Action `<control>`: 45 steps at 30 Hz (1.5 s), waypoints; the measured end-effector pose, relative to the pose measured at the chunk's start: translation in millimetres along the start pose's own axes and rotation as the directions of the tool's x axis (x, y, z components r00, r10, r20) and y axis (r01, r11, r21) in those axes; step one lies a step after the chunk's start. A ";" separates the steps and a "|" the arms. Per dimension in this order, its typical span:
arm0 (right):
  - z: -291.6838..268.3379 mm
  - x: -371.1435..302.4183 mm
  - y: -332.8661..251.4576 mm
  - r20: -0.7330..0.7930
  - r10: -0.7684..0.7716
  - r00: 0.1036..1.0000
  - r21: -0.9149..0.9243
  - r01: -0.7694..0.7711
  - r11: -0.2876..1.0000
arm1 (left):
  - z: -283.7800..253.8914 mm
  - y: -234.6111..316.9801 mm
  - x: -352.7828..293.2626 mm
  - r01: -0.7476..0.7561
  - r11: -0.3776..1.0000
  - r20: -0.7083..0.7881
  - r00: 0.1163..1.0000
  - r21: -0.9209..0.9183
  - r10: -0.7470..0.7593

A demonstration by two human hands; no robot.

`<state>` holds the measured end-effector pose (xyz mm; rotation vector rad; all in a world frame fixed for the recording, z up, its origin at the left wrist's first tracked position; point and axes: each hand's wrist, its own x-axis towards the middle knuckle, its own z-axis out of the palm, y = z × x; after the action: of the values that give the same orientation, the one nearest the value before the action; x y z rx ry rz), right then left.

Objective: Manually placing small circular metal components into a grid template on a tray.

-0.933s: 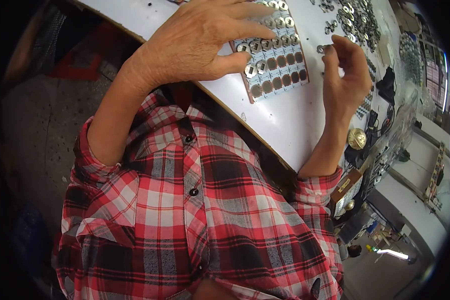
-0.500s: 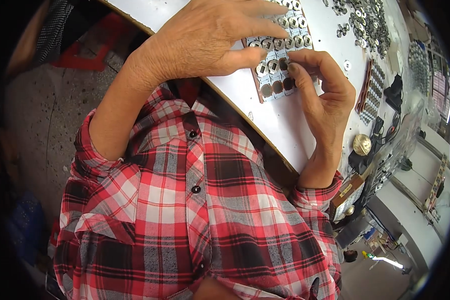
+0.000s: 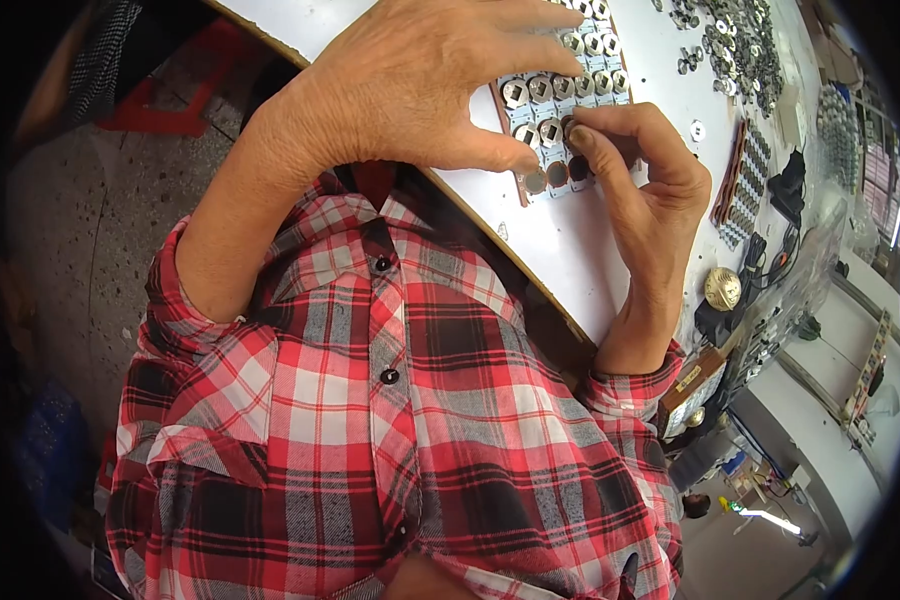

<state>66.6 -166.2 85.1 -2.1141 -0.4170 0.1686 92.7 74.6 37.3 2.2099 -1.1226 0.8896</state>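
Note:
A panel of small light-blue circuit boards [image 3: 558, 156] lies on the white table, with rows of round metal battery holders [image 3: 515, 93] on it. My left hand [image 3: 410, 90] reaches over the panel from the left, fingers spread. Its thumb tip rests by the panel's near-left corner, and nothing shows in its grasp. My right hand [image 3: 655, 185] pinches thumb and forefinger together at the third place of a row, on a small round metal part [image 3: 570, 127] mostly hidden by the fingertips. Nearer me, the last row shows bare round pads [image 3: 535, 181].
Loose metal parts [image 3: 740, 50] are heaped at the far right. One round part [image 3: 698, 130] lies apart from them. More panels [image 3: 742, 185] are stacked at the right, beside black cables [image 3: 760, 262] and a gold-coloured dome [image 3: 723, 288]. The table's near edge [image 3: 530, 285] runs diagonally before me.
My left thumb has moved down and right, toward the panel's near-left corner. My right fingertips have stayed at nearly the same place, thumb slightly shifted.

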 end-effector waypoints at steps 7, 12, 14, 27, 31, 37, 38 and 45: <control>0.4 -0.1 -0.4 0.006 -0.016 1.000 -0.010 0.016 1.000 | -20.2 8.9 13.4 0.309 0.929 0.298 0.923 -0.202 -0.242; -1.9 -0.8 1.8 0.011 -0.094 0.995 -0.115 0.095 0.989 | -20.2 8.2 16.6 0.316 0.933 0.351 0.905 -0.170 -0.242; 0.4 2.9 6.4 0.008 -0.183 0.983 -0.118 0.183 0.976 | 24.6 -17.0 -7.1 0.048 0.978 -0.009 0.999 -0.204 -0.051; -65.7 0.6 34.3 -0.262 0.182 0.948 -0.295 -0.258 0.920 | 58.1 -32.8 -11.4 -0.300 0.939 -0.432 0.879 -0.169 0.203; -63.3 -3.6 37.8 -0.331 0.140 0.933 -0.029 -0.159 0.987 | -22.1 7.0 22.8 0.343 0.924 0.420 0.873 -0.168 -0.248; -16.4 -1.8 4.9 -0.068 0.148 0.987 0.238 -0.128 0.963 | -27.5 8.7 18.0 0.362 0.916 0.397 0.877 -0.173 -0.272; -13.3 -2.4 5.5 -0.069 0.113 0.991 0.172 -0.100 0.980 | -26.8 8.9 18.0 0.363 0.916 0.401 0.875 -0.172 -0.271; -10.7 -0.7 8.4 -0.065 0.053 0.997 0.023 -0.051 0.998 | -24.8 8.4 15.3 0.367 0.908 0.372 0.886 -0.201 -0.276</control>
<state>70.8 -179.1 83.8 -2.1043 -0.3205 0.1331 84.4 79.2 66.1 2.2757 -0.9071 0.2061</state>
